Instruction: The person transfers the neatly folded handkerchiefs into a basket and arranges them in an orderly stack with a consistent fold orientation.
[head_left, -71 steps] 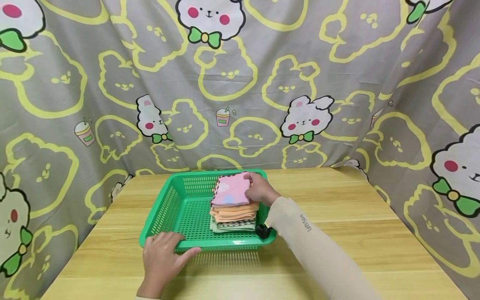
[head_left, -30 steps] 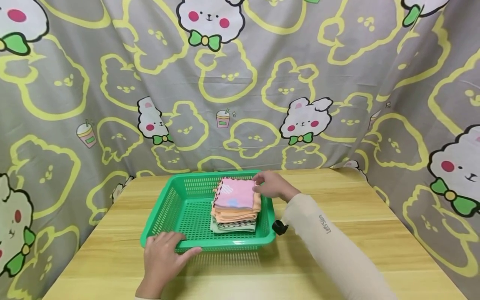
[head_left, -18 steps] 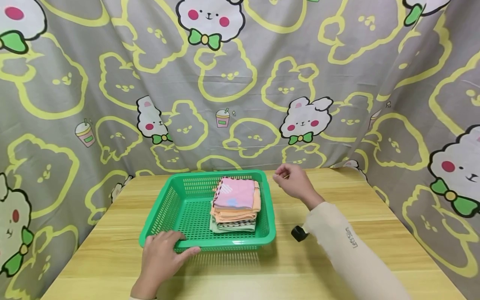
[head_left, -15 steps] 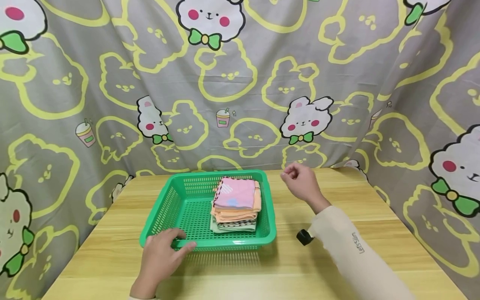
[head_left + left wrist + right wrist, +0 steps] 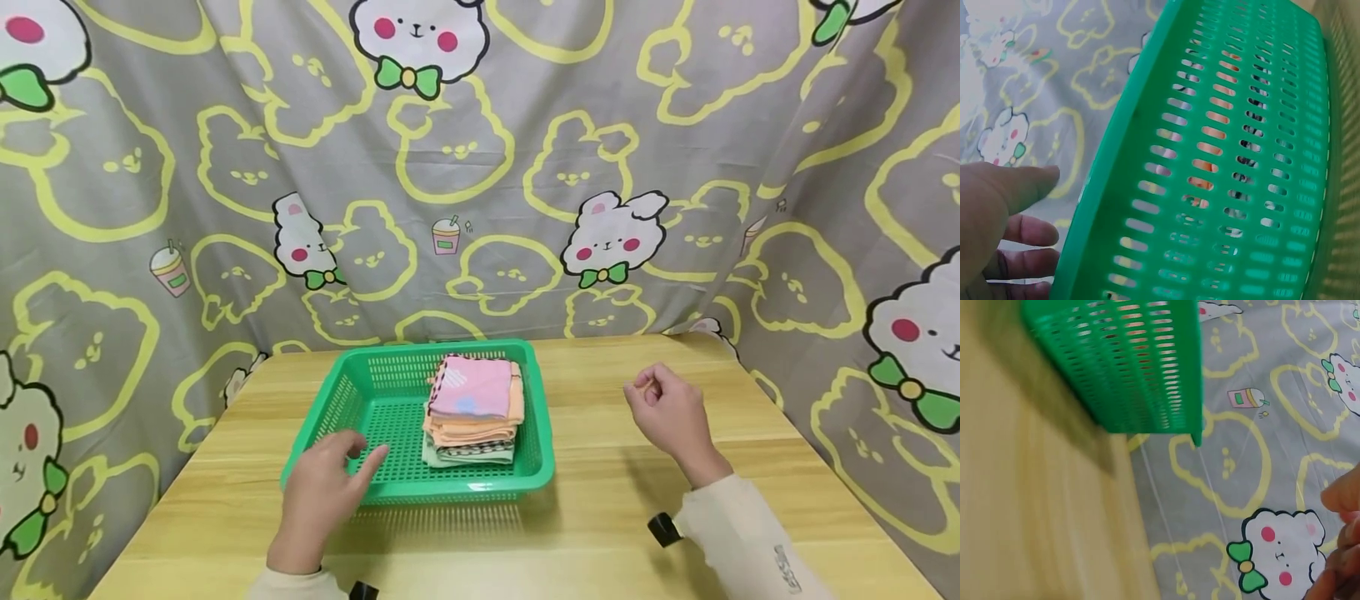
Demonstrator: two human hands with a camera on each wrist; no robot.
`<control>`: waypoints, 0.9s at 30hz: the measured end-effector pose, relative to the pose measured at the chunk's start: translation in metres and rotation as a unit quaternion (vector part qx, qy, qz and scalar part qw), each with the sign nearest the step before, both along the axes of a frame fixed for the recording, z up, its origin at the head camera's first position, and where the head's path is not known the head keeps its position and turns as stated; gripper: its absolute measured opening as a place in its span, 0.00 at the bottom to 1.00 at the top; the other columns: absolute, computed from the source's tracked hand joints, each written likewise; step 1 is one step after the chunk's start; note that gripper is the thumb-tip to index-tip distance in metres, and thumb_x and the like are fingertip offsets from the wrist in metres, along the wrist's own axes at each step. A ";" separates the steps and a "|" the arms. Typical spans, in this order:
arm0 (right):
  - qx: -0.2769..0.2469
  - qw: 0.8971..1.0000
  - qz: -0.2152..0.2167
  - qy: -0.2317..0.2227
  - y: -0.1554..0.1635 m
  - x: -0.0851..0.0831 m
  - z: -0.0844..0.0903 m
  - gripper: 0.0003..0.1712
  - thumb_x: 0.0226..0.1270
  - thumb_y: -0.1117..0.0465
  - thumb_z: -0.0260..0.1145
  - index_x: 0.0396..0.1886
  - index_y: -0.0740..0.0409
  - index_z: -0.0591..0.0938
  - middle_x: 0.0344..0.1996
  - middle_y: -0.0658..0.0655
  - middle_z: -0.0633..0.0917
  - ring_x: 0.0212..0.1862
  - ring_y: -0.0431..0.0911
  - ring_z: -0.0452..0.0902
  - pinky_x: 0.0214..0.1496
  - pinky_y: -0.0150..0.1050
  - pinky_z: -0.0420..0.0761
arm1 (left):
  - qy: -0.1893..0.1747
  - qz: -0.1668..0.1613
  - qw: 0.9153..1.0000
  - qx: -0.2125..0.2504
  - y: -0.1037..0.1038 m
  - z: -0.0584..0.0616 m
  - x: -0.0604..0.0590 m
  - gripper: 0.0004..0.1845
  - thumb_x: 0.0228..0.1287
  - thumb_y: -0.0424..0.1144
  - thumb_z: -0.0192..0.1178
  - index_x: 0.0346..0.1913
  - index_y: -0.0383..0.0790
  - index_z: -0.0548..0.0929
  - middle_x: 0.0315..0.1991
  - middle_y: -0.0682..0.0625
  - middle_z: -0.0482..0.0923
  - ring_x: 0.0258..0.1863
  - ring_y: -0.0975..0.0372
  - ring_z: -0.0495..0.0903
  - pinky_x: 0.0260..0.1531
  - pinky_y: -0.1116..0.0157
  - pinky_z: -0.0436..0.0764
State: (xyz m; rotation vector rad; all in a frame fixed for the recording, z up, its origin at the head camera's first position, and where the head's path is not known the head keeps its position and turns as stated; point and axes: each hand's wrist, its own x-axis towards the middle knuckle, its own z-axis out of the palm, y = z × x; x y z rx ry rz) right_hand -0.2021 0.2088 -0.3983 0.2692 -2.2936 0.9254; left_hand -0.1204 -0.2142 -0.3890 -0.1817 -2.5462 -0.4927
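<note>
A green plastic basket (image 5: 450, 486) stands on the table with a stack of folded small towels in its right half. On top lies a pink towel (image 5: 474, 390), above orange ones (image 5: 471, 432) and a pale green one (image 5: 465, 458) with a checked edge. My left hand (image 5: 318, 492) hovers at the basket's front left corner, thumb and fingers apart, holding nothing. In the left wrist view its fingers (image 5: 1032, 230) are beside the rim. My right hand (image 5: 675, 421) is in the air right of the basket, fingers loosely curled, with nothing visible in it.
The wooden table (image 5: 600, 517) extends around the basket on all sides. A grey curtain (image 5: 517, 150) with cartoon rabbits hangs behind and along both sides. A black wrist device (image 5: 663, 529) sits below my right sleeve.
My right hand has let go of the pink towel and moved right and toward me, away from the basket. My left hand has released the front rim and risen slightly.
</note>
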 end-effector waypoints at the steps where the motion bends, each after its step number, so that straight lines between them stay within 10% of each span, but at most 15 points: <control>1: 0.017 1.000 -0.003 -0.007 0.003 0.005 -0.003 0.07 0.60 0.65 0.67 0.26 0.58 0.77 0.12 0.45 0.67 0.15 0.39 0.61 0.24 0.38 0.68 | 0.001 -0.001 1.000 -0.011 0.002 0.000 0.000 0.13 0.58 0.46 0.70 0.27 0.41 0.81 0.23 0.53 0.75 0.22 0.63 0.72 0.22 0.60 0.73; 11: 0.104 0.992 -0.071 -0.020 0.021 0.047 -0.028 0.08 0.62 0.60 0.66 0.26 0.57 0.78 0.09 0.44 0.61 0.11 0.39 0.52 0.11 0.36 0.57 | 0.027 -0.018 0.997 -0.067 0.013 -0.009 -0.005 0.14 0.59 0.39 0.68 0.20 0.46 0.76 0.16 0.55 0.71 0.13 0.66 0.65 0.12 0.66 0.65; 17: 0.127 0.985 -0.090 -0.078 0.030 0.054 -0.026 0.08 0.64 0.60 0.62 0.26 0.57 0.78 0.06 0.44 0.60 0.09 0.40 0.54 0.09 0.35 0.56 | 0.108 -0.039 0.991 -0.070 0.019 -0.011 -0.012 0.15 0.55 0.35 0.67 0.17 0.46 0.74 0.12 0.57 0.67 0.10 0.69 0.59 0.09 0.69 0.60; 22: 0.149 0.976 -0.073 -0.140 0.025 0.064 -0.029 0.08 0.66 0.58 0.60 0.29 0.56 0.78 0.06 0.46 0.61 0.09 0.40 0.53 0.10 0.34 0.56 | 0.105 -0.030 0.991 -0.071 0.019 -0.011 -0.008 0.15 0.55 0.35 0.67 0.17 0.46 0.74 0.11 0.58 0.66 0.09 0.70 0.58 0.09 0.69 0.59; 27: 0.153 0.982 -0.086 -0.068 0.019 0.063 -0.047 0.06 0.59 0.61 0.63 0.25 0.57 0.78 0.07 0.46 0.63 0.10 0.40 0.56 0.10 0.35 0.57 | 0.130 -0.015 0.989 -0.069 0.014 -0.018 -0.003 0.13 0.55 0.36 0.66 0.17 0.45 0.75 0.12 0.56 0.68 0.09 0.67 0.62 0.09 0.68 0.61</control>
